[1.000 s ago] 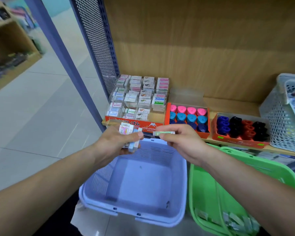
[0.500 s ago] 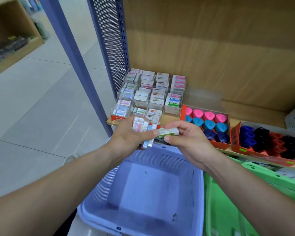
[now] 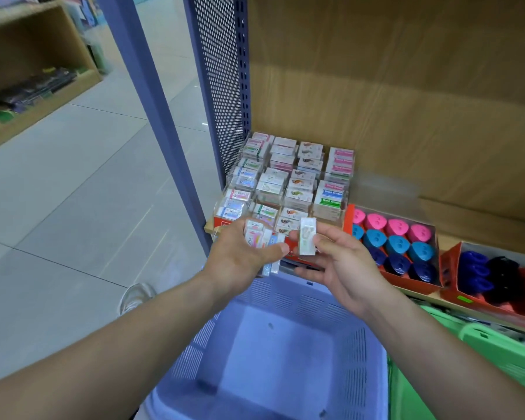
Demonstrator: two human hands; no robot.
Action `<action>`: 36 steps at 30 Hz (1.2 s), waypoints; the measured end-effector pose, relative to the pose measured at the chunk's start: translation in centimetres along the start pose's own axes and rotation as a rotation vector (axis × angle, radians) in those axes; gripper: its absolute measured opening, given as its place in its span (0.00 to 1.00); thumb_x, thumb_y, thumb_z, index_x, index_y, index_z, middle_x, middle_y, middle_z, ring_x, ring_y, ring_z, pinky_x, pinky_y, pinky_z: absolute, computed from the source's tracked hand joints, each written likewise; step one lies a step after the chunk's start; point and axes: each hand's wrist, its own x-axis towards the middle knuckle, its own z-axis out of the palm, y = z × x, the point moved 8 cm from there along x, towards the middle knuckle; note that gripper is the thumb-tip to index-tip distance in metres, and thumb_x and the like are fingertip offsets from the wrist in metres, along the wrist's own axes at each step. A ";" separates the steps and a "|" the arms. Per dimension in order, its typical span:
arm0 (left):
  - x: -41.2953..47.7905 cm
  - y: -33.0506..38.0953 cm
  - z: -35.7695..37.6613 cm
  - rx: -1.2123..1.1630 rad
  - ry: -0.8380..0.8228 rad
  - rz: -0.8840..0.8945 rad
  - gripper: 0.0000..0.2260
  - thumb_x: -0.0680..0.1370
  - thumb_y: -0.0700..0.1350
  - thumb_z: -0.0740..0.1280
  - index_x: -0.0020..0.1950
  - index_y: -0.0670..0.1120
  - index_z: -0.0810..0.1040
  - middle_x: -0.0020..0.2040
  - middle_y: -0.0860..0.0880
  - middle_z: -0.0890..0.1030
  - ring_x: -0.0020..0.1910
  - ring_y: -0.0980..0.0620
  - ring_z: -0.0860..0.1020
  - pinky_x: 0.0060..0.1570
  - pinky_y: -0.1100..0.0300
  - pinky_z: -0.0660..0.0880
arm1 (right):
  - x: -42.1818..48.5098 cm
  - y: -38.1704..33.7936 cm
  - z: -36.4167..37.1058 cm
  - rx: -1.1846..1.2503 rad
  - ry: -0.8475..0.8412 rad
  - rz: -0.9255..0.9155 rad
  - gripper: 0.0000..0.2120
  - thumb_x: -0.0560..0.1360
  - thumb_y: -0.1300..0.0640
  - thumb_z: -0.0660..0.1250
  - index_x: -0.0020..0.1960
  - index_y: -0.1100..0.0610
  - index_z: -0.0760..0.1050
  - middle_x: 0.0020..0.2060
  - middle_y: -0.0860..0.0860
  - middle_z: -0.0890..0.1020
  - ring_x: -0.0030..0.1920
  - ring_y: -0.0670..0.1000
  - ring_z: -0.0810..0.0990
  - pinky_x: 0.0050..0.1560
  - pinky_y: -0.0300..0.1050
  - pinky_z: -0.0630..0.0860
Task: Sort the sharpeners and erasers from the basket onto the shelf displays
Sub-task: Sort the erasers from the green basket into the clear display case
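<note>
Just before the shelf's front edge, above the lavender basket (image 3: 300, 301), the right hand (image 3: 340, 265) pinched a single eraser (image 3: 307, 236). The thumb lay on its left side and the forefinger on its right, while the remaining fingers curled loosely underneath, holding nothing else. That eraser stood on end at the fingertips, clear of the palm. Its long axis ran up and down in the view, its far end pointed away from the person toward the clear display (image 3: 288, 180), and its pale printed face was turned to the camera. Its top overlapped the display's front row in the view.

Close on its left, the left hand (image 3: 243, 256) showed its back to the camera, fingers wrapped round a bundle of erasers (image 3: 259, 241) with the thumb laid across them. These stuck out above and below the hand, their long axes lying roughly the same way but leaning slightly. Whether the thumb tip touched the single eraser could not be told.

On the wooden shelf (image 3: 467, 216), the display stood against the perforated side panel (image 3: 222, 86), its compartments stacked with wrapped erasers. Just right of it sat a red box (image 3: 391, 278) of pink and blue sharpeners (image 3: 394, 244), then a second box (image 3: 450, 268) of dark blue, black and red ones. A green basket (image 3: 497, 350) stood beside the lavender one.
</note>
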 end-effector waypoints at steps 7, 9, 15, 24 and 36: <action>1.4 0.5 -3.9 -0.026 0.087 0.016 0.13 0.72 0.40 0.79 0.51 0.48 0.78 0.36 0.55 0.85 0.34 0.58 0.82 0.34 0.63 0.77 | 3.9 -1.7 -0.5 -0.219 0.049 -0.026 0.09 0.82 0.60 0.63 0.61 0.57 0.78 0.45 0.56 0.85 0.31 0.47 0.75 0.29 0.40 0.76; 1.7 0.5 -5.2 -0.053 0.126 0.005 0.13 0.71 0.40 0.79 0.50 0.48 0.77 0.35 0.53 0.84 0.35 0.54 0.82 0.37 0.55 0.81 | 5.6 -2.3 -0.9 -0.267 0.058 -0.028 0.08 0.80 0.62 0.68 0.59 0.59 0.79 0.45 0.58 0.82 0.33 0.49 0.79 0.34 0.41 0.80; 2.4 0.0 -8.2 -0.100 0.214 -0.018 0.16 0.70 0.42 0.79 0.53 0.44 0.78 0.46 0.36 0.84 0.47 0.33 0.84 0.49 0.36 0.81 | 13.5 -6.0 -0.5 -0.512 0.177 -0.175 0.09 0.78 0.68 0.69 0.56 0.59 0.79 0.45 0.58 0.83 0.37 0.53 0.85 0.39 0.45 0.84; 3.3 1.4 -9.4 -0.126 0.289 0.048 0.16 0.70 0.42 0.79 0.54 0.43 0.78 0.35 0.48 0.84 0.35 0.48 0.84 0.39 0.48 0.84 | 22.9 -7.3 2.5 -1.197 0.219 -0.431 0.05 0.79 0.60 0.69 0.53 0.56 0.82 0.46 0.51 0.83 0.47 0.52 0.81 0.48 0.43 0.77; 3.2 2.2 -7.5 -0.173 0.244 0.051 0.13 0.72 0.40 0.77 0.52 0.45 0.77 0.33 0.52 0.84 0.33 0.53 0.83 0.34 0.55 0.81 | 21.9 -5.8 3.0 -1.622 0.123 -0.463 0.19 0.84 0.58 0.55 0.73 0.55 0.73 0.64 0.58 0.74 0.62 0.60 0.73 0.54 0.46 0.72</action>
